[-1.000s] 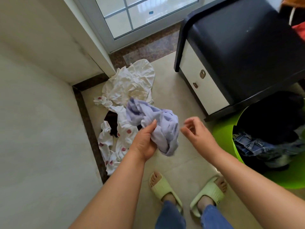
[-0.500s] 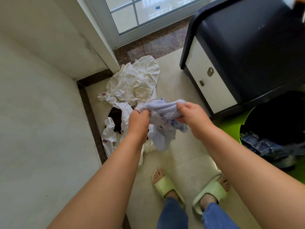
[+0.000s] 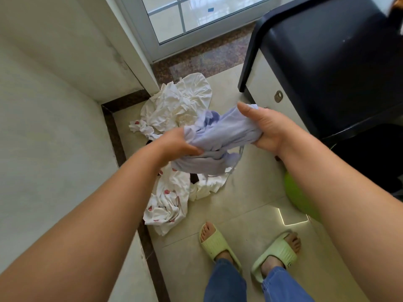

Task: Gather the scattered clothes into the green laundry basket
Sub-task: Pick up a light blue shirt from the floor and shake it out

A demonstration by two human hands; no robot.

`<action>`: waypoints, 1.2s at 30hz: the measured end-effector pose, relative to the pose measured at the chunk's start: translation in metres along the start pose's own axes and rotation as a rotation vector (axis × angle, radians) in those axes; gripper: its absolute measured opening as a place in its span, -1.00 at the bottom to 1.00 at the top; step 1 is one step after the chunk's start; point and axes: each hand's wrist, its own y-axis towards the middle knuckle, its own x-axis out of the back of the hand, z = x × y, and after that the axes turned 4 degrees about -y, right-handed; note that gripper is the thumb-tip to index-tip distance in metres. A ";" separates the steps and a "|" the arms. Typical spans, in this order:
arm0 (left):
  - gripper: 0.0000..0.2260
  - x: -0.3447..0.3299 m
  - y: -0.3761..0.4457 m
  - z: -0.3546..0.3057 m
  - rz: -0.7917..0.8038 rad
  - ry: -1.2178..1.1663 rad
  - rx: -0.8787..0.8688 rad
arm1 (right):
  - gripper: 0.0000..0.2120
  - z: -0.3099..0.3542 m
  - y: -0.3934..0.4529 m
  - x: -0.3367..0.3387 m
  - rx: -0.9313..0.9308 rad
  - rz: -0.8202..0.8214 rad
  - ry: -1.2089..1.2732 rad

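Two hands: both are out in front of the person, each gripping one end of a single bunched garment held up above the floor.
Left hand (image 3: 177,142): fingers curled into the left end of the lavender garment (image 3: 220,140), thumb pressed against the cloth, knuckles turned toward the far wall.
Right hand (image 3: 265,127): fingers wrapped round the right end of the same cloth, thumb lying along its upper edge.
Lavender garment: crumpled between the hands, its lower folds and a thin strap hanging loose below them, clear of the tiles.
White garment (image 3: 183,101): lies rumpled on the floor at the far side, close to the door threshold and the wall corner.
Spotted white cloth (image 3: 168,201): spread on the tiles nearer the person, just left of the feet, red spots showing; its upper part is hidden behind the held cloth. Something dark shows among these clothes, though I cannot tell what it is.
Green laundry basket (image 3: 298,197): on the floor at the right, mostly hidden behind the right forearm, only a strip of its green wall showing; well apart from the held cloth.
Dark cabinet (image 3: 331,62): stands at the far right, with a pale side panel.
Glass door (image 3: 196,16): at the far end, its white frame meeting a speckled brown threshold.
Pale green slippers (image 3: 214,243): on the person's feet at the near edge, below blue jeans.
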 end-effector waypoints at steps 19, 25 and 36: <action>-0.63 0.043 -0.007 0.055 -0.523 -1.420 0.077 | -0.78 0.012 -0.002 0.035 0.093 -0.220 -1.252; -0.53 0.040 -0.016 0.058 -0.382 -1.265 0.067 | -0.72 0.019 -0.008 0.035 0.157 -0.169 -0.995; -0.70 0.003 -0.011 0.068 -0.590 0.497 0.126 | -0.76 0.029 -0.012 0.028 0.000 0.038 -1.617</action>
